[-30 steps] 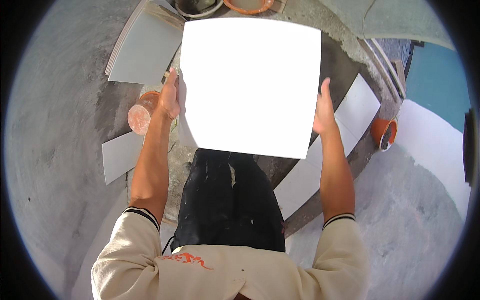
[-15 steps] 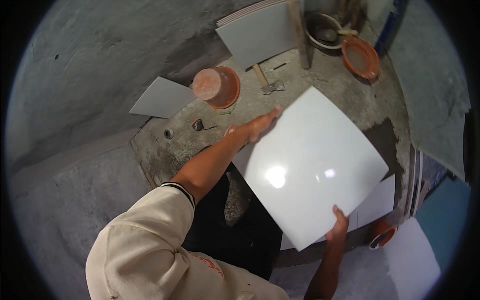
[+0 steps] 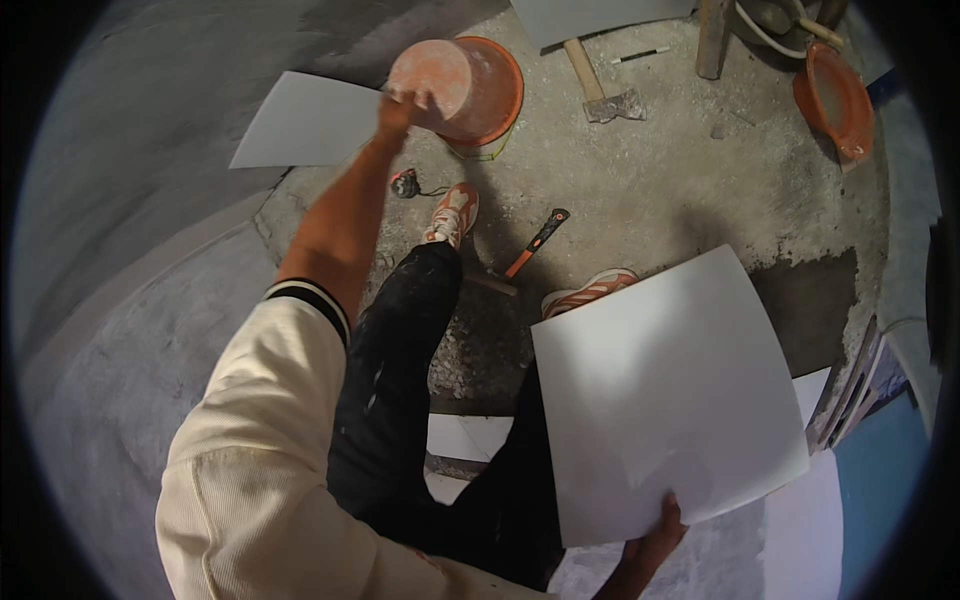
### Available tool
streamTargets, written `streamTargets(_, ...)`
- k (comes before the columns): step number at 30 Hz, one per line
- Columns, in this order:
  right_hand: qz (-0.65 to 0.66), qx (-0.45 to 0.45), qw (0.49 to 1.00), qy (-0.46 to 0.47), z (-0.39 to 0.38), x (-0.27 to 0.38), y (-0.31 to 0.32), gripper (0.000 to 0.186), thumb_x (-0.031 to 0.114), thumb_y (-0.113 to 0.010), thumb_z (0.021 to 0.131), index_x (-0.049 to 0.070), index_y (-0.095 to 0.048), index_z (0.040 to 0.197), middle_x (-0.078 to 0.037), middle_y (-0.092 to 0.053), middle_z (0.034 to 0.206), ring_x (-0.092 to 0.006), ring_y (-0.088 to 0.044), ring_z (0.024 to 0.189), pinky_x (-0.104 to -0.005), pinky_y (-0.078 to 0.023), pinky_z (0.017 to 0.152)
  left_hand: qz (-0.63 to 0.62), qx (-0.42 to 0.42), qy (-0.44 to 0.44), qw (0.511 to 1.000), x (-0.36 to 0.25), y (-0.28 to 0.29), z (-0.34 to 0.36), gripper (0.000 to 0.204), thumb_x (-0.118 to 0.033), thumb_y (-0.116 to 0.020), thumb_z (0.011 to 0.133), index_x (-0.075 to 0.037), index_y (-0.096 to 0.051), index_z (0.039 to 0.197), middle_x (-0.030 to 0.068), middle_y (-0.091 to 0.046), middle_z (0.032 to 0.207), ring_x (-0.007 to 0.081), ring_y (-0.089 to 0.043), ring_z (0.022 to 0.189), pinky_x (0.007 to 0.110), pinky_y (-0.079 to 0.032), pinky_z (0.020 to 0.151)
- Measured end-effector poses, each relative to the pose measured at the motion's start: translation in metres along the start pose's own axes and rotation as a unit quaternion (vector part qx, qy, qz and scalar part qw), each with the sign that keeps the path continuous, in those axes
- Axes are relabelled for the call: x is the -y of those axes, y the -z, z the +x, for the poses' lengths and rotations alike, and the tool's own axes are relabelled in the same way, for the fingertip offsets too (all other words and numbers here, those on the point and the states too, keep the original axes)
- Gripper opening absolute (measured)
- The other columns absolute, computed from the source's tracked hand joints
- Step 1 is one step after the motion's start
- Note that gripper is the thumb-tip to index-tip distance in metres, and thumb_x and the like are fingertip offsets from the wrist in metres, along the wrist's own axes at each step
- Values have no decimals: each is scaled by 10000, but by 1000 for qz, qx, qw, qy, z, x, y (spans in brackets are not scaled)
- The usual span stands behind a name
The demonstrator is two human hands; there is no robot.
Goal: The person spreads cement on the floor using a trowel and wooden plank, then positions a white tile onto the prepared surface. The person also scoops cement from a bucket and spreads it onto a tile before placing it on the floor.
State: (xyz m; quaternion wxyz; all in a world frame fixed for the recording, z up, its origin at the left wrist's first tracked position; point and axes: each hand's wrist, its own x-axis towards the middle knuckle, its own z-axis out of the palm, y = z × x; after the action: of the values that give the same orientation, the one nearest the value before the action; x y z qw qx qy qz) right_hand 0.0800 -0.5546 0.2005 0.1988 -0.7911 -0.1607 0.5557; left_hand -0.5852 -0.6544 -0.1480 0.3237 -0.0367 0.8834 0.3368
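Note:
In my right hand (image 3: 655,535) is a large white square tile (image 3: 670,390); the thumb lies on its face at the lower edge and the fingers are hidden behind. The tile slants over my right leg and shoe. My left arm stretches forward, and my left hand (image 3: 398,112) is at the side of an upturned orange bucket (image 3: 430,75), fingers apart; whether it touches the bucket is unclear. Beside that hand, another pale tile (image 3: 310,120) leans on the wall. A small tape measure (image 3: 405,184) lies on the floor just below the bucket.
A hammer with a black and orange handle (image 3: 538,243) lies between my feet. Farther off are a wooden-handled hammer (image 3: 600,95), stacked tiles (image 3: 600,15), a wooden post (image 3: 712,40) and an orange basin (image 3: 835,100). Dark wet mortar (image 3: 805,310) spreads right of the held tile.
My left hand has let go of the tile and moved forward-left to the bucket. The tile, now in my right hand alone, has swung lower and to the right. My view has shifted, showing the floor hammer.

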Motion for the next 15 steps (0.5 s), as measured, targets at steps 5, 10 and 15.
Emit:
streamTargets(5, -77, -26, 996, 24, 10, -3, -1, 564, 187, -694, 944, -87, -500, 1397, -202, -627, 1268, -307, -654, 1122, -458, -556, 956, -14, 60, -4, 998, -15, -6, 43, 770, -615, -502, 1037, -207, -256, 1641, 198, -412, 1578, 402, -438, 1431, 610, -452, 1070)
streamTargets(10, -141, 16, 987, 71, 23, 12, -16, 417, 129, -703, 951, -91, -589, 1286, -168, -662, 1209, -262, -664, 1074, -423, -543, 951, 447, -110, -547, 699, 98, 27, 31, 270, -131, -578, 973, -35, -572, 1225, 189, -668, 796, 362, -681, 614, 475, -519, 496)
streamTargets(15, -268, 51, 941, 198, 1, 36, -52, 315, 38, -669, 939, -72, -628, 1231, -128, -696, 1142, -219, -656, 1052, -368, -498, 980, 95, 22, -46, 994, 92, -54, -121, 610, -484, -545, 1020, 48, -593, 1313, 301, -711, 1150, 396, -712, 1038, 508, -539, 937)
